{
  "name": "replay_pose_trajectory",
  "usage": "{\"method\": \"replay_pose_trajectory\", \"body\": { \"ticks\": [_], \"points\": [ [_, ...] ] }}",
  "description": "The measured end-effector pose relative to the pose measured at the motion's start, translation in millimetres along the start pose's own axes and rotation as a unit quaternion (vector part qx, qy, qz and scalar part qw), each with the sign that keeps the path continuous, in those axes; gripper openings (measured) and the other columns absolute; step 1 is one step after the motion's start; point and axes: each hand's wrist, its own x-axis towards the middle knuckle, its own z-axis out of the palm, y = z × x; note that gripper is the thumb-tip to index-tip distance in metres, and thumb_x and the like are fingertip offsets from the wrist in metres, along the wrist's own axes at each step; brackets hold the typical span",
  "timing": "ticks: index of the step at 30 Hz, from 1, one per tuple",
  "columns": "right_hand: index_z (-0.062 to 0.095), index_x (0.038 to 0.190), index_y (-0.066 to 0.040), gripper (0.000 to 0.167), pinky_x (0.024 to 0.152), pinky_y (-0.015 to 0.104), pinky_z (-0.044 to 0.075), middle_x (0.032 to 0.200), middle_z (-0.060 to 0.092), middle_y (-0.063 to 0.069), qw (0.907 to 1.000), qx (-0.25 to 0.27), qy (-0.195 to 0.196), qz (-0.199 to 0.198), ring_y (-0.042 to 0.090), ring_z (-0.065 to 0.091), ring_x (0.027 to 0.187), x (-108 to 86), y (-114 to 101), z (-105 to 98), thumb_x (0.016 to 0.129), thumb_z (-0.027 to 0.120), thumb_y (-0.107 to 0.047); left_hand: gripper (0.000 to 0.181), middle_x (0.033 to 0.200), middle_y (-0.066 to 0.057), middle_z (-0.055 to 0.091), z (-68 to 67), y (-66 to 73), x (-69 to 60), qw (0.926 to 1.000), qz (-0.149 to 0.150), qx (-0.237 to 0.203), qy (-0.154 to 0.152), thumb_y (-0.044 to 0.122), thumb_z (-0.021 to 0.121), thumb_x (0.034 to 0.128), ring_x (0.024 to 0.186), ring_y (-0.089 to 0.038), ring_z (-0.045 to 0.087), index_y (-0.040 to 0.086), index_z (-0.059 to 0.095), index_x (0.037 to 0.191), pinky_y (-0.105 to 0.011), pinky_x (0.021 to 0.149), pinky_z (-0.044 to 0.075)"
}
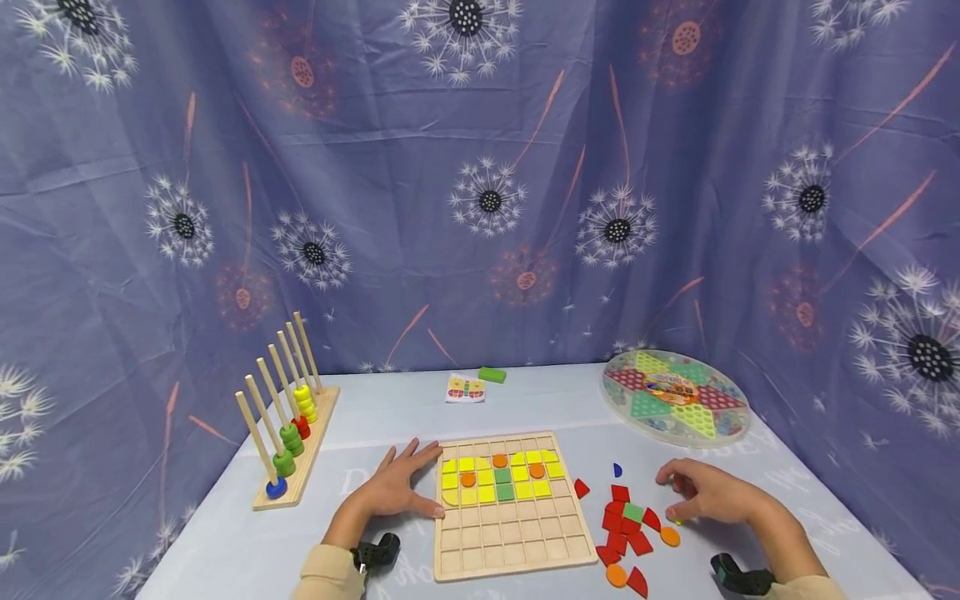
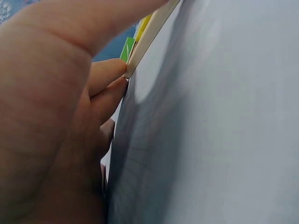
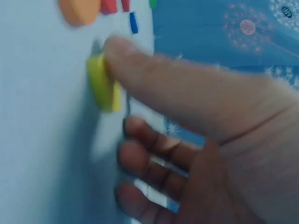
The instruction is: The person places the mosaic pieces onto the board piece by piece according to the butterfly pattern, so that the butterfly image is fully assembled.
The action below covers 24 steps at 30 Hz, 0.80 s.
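Observation:
My left hand (image 1: 397, 486) lies spread at the left side of a square wooden grid board (image 1: 517, 554). Its thumb and forefinger touch the board's edge. In the left wrist view the fingers (image 2: 108, 77) reach along that edge. Yellow, orange and green tiles fill the board's upper rows. Right of the loose tiles, my right hand (image 1: 716, 492) is low over the table. Its thumb tip touches a small yellow tile (image 3: 100, 84) at the tabletop. The other fingers are bent and stay apart from it. Part of the tile is hidden by the thumb.
Loose red tiles (image 1: 617, 518), orange discs (image 1: 670, 537) and a blue half-disc (image 1: 617, 470) lie right of the board. A bead rack (image 1: 311, 454) stands left. Behind are a picture card (image 1: 466, 389), a green block (image 1: 492, 375) and a round star-patterned game board (image 1: 675, 400).

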Motion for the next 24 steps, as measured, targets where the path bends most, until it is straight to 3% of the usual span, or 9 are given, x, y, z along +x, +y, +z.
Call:
{"method": "replay_pose_trajectory", "body": {
  "ticks": [3, 7, 12, 18, 24],
  "points": [
    [0.061, 0.107, -0.005, 0.03, 0.059, 0.027, 0.041, 0.083, 0.052, 0.003, 0.9995, -0.021, 0.024, 0.004, 0.012, 0.046, 0.072, -2.2, 2, -1, 0.086, 0.073, -0.023, 0.109, 0.154, -0.003, 0.031, 0.1, 0.9, 0.6, 1.0, -0.001, 0.002, 0.001, 0.063, 0.08, 0.0622, 0.144, -0.037, 0.01, 0.013, 0.038, 0.149, -0.061, 0.111, -0.002],
    [0.062, 0.109, -0.002, 0.02, 0.065, 0.025, 0.047, 0.094, 0.06, 0.005, 0.9996, 0.015, 0.023, 0.0, 0.011, 0.053, 0.078, -6.6, 6, -4, 0.093, 0.062, -0.014, 0.108, 0.154, -0.004, 0.031, 0.0, 2.0, 0.8, 1.0, 0.0, -0.003, 0.005, 0.062, 0.08, 0.0622, 0.144, -0.037, 0.01, 0.013, 0.038, 0.149, -0.061, 0.111, -0.002],
    [0.061, 0.112, 0.004, 0.028, 0.064, 0.025, 0.047, 0.102, 0.059, 0.011, 0.9979, 0.061, -0.004, -0.021, 0.012, 0.051, 0.078, -11.2, 10, -5, 0.086, 0.066, -0.004, 0.108, 0.154, -0.004, 0.031, -0.3, 1.6, 0.4, 1.0, -0.001, -0.001, 0.004, 0.063, 0.08, 0.0623, 0.144, -0.037, 0.01, 0.013, 0.038, 0.149, -0.06, 0.112, -0.001],
    [0.063, 0.105, 0.001, 0.025, 0.06, 0.025, 0.045, 0.094, 0.058, 0.008, 0.9979, 0.051, 0.009, -0.037, 0.011, 0.047, 0.073, -9.9, 9, -1, 0.083, 0.072, -0.006, 0.108, 0.154, -0.004, 0.032, -0.2, 0.6, 1.0, 1.0, 0.0, 0.0, 0.004, 0.062, 0.08, 0.0618, 0.144, -0.037, 0.01, 0.013, 0.039, 0.149, -0.061, 0.111, -0.001],
    [0.064, 0.103, -0.002, 0.024, 0.06, 0.025, 0.045, 0.093, 0.059, 0.007, 0.9992, 0.03, 0.022, -0.012, 0.012, 0.047, 0.073, -5.4, 5, -1, 0.082, 0.073, -0.01, 0.108, 0.154, -0.004, 0.031, 0.1, 0.5, 0.7, 1.0, -0.001, -0.002, 0.005, 0.062, 0.081, 0.0622, 0.144, -0.037, 0.01, 0.013, 0.038, 0.149, -0.06, 0.112, -0.002]
  ]
}}
